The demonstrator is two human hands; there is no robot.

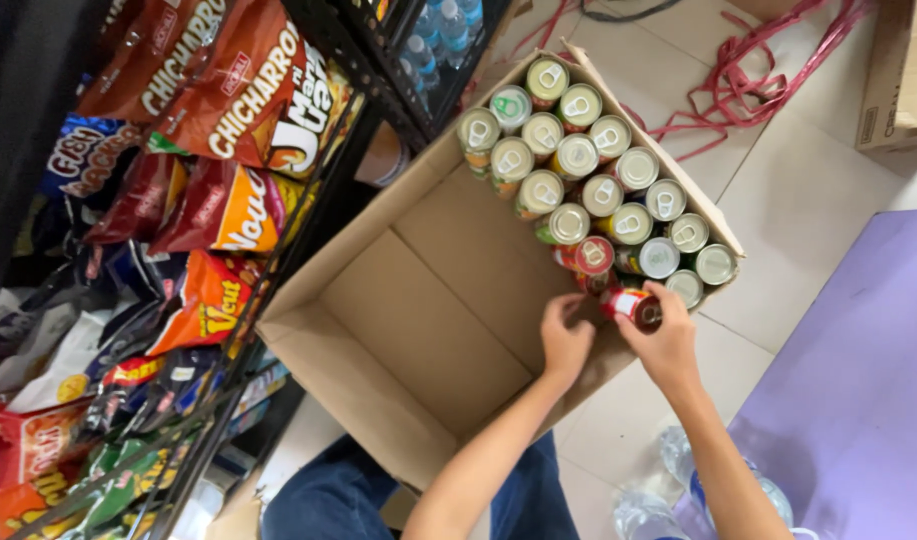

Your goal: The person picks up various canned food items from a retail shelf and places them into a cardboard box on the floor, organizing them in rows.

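Head view: right hand (pixel 668 345) holds can (pixel 633 306) sideways.

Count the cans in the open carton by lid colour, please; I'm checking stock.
Silver-lidded cans standing in the cardboard box: 18
Red-lidded can standing: 1
Red can held by the right hand: 1
Total: 20. Another may be hidden by the left hand.
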